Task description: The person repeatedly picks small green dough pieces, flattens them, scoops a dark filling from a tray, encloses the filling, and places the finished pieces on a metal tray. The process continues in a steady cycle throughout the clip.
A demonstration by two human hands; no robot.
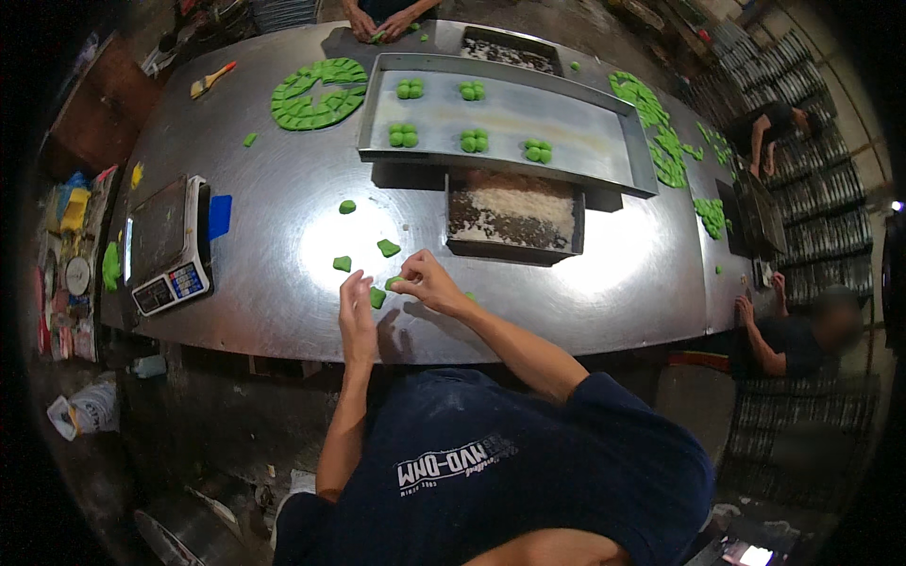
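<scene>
On the steel table, my right hand (427, 285) pinches a small piece of green dough (393, 283) between thumb and fingertips. My left hand (358, 311) is held up beside it, fingers stretched out and nothing visible in them. A dough lump (377, 298) lies between the two hands. Three more lie loose just beyond: one piece (342, 263) above my left fingertips, another (388, 247) to its right, and a rounder lump (347, 207) farther off. Part of a green piece (470, 295) shows past my right wrist.
A long metal tray (510, 168) with several clusters of green balls rests across bins (516, 215) of dark and pale crumbs. A digital scale (170, 250) stands left; a brush (213, 80) and cut dough ring (319, 94) lie behind. Other people's hands (382, 24) work at the far edge.
</scene>
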